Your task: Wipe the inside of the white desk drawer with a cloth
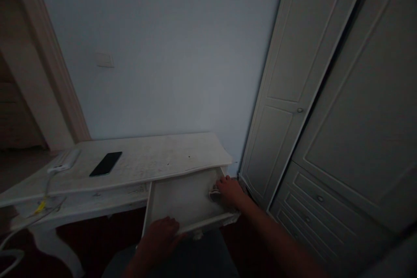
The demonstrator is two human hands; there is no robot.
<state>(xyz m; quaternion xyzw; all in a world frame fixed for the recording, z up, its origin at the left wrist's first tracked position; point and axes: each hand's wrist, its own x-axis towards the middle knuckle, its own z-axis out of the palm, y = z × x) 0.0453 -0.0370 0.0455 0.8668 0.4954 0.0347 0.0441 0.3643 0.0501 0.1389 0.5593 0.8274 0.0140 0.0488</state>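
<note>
Drawer (182, 195) stood pulled out toward us from the right-hand part of a white table (156, 154), its inside pale and dimly lit. We had both hands at it. Our left hand (159, 234) lay at the near edge of the drawer, toward its left corner, fingers bent over the rim and lying close together; we could not tell how firmly they pressed. Our right hand (230, 189) reached over the right side of the drawer, fingers curled and nearly closed on a small pale crumpled cloth (214, 191), which sat inside near the right wall. Material of the cloth: too dark to tell.

On the tabletop, left of the drawer, we recorded a dark phone (106, 164) lying flat and, farther left, a white box (64, 160) with a cable (47, 184) running down over the table edge. A yellow piece (41, 206) showed beside the cable, below the tabletop. Above and left of the drawer, a switch (104, 60) was set in the pale blue wall (169, 52). Right of the drawer rose a wardrobe (286, 95) with round knobs, its lower part fitted with small drawer fronts (312, 213). Our lap (202, 256) was partly visible beneath the drawer.
</note>
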